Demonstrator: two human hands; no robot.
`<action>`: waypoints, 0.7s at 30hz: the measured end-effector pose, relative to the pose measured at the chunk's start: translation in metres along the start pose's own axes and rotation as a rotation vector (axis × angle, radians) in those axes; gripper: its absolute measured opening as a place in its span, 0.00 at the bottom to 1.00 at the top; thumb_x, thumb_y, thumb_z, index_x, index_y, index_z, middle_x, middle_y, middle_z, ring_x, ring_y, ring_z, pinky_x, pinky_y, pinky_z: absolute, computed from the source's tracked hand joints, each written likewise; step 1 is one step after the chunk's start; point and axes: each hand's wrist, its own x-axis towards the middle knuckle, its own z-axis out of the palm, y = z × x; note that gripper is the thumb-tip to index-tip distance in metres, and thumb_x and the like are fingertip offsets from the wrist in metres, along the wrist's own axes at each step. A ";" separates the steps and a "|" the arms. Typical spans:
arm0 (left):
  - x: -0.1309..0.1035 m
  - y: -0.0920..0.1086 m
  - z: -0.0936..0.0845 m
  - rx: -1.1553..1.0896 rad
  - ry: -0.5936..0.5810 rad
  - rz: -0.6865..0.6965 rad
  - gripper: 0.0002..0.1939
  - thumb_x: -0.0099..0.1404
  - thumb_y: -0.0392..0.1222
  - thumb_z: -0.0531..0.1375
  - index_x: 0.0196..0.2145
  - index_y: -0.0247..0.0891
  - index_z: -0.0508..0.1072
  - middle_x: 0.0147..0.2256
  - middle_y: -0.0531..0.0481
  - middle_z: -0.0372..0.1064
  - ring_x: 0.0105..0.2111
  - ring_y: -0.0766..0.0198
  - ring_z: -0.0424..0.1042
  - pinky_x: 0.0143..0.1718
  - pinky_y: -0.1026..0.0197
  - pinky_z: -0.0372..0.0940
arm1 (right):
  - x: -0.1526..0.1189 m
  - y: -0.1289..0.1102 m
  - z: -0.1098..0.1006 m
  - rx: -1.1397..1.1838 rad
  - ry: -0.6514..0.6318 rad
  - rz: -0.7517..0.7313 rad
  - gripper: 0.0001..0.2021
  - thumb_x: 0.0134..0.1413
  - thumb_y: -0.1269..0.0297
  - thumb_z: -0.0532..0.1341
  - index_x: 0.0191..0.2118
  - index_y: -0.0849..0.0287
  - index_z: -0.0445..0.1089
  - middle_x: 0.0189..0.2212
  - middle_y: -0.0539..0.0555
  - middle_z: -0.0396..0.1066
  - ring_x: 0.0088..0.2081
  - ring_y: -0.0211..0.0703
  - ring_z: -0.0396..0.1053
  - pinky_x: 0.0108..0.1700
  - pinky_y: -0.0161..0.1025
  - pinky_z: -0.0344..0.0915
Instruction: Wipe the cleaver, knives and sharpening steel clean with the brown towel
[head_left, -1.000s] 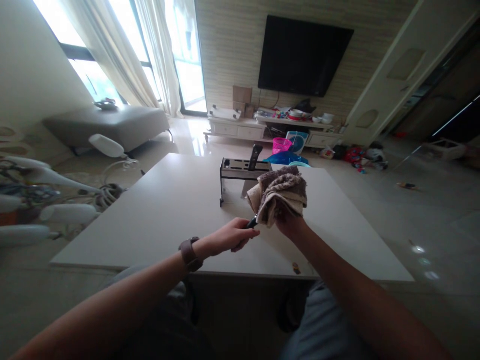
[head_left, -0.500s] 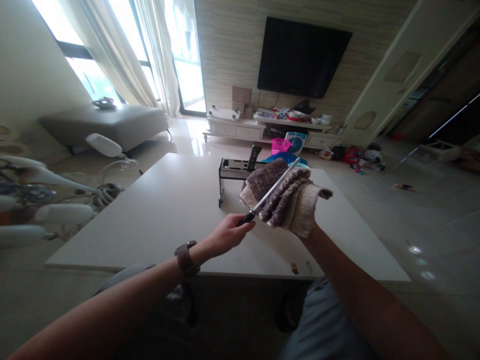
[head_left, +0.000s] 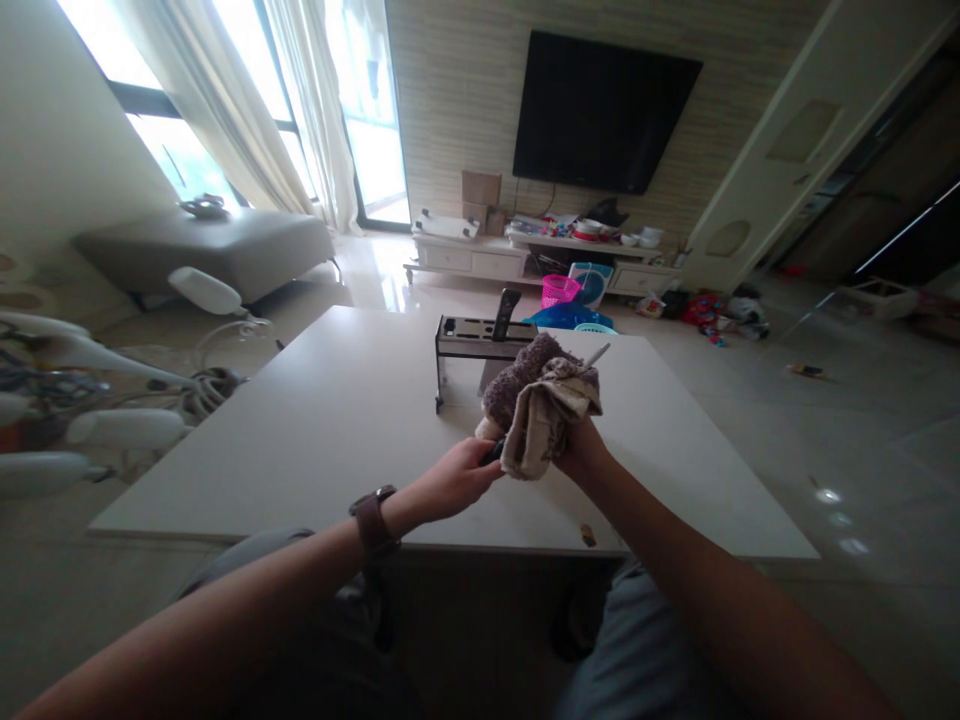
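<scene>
My left hand (head_left: 459, 478) is closed round the black handle of a sharpening rod (head_left: 598, 354). A brown and beige cloth (head_left: 546, 400) is folded over the rod's middle, and only the pale tip sticks out past it. Beneath the cloth, my right hand (head_left: 583, 445) grips it, its fingers mostly hidden by the fabric. Just behind stands a black and grey knife rack (head_left: 469, 340) on the white table (head_left: 315, 430), with a black-handled knife (head_left: 506, 314) upright in its top.
A small yellow and dark object (head_left: 588, 535) lies at the table's near edge. White lamp parts (head_left: 127, 428) crowd the left side. Beyond the table are a pink basket (head_left: 559, 291), blue plastic (head_left: 566, 317) and a low white cabinet (head_left: 465, 260).
The cloth has folded over the rod and covers most of its shaft. My right hand has moved left and closer to my left hand, which stays on the handle.
</scene>
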 end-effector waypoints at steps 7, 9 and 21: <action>0.001 0.006 -0.005 -0.019 -0.029 -0.009 0.20 0.66 0.57 0.60 0.28 0.39 0.65 0.19 0.60 0.52 0.18 0.72 0.51 0.19 0.65 0.45 | 0.022 -0.022 -0.026 0.483 0.070 -0.091 0.12 0.51 0.53 0.68 0.40 0.50 0.74 0.37 0.48 0.82 0.45 0.49 0.79 0.49 0.47 0.78; 0.001 0.006 -0.006 -0.071 -0.049 -0.015 0.20 0.66 0.57 0.61 0.29 0.38 0.65 0.19 0.61 0.51 0.18 0.72 0.50 0.19 0.65 0.43 | 0.026 -0.028 -0.041 0.496 0.061 -0.082 0.11 0.52 0.53 0.69 0.40 0.49 0.75 0.36 0.48 0.82 0.44 0.50 0.80 0.48 0.48 0.79; 0.009 -0.004 0.004 -0.330 0.009 0.023 0.22 0.61 0.60 0.64 0.28 0.38 0.66 0.17 0.62 0.52 0.16 0.74 0.48 0.16 0.68 0.45 | -0.001 0.007 -0.007 0.477 -0.011 -0.043 0.12 0.46 0.56 0.73 0.35 0.51 0.74 0.34 0.46 0.81 0.37 0.43 0.79 0.44 0.40 0.79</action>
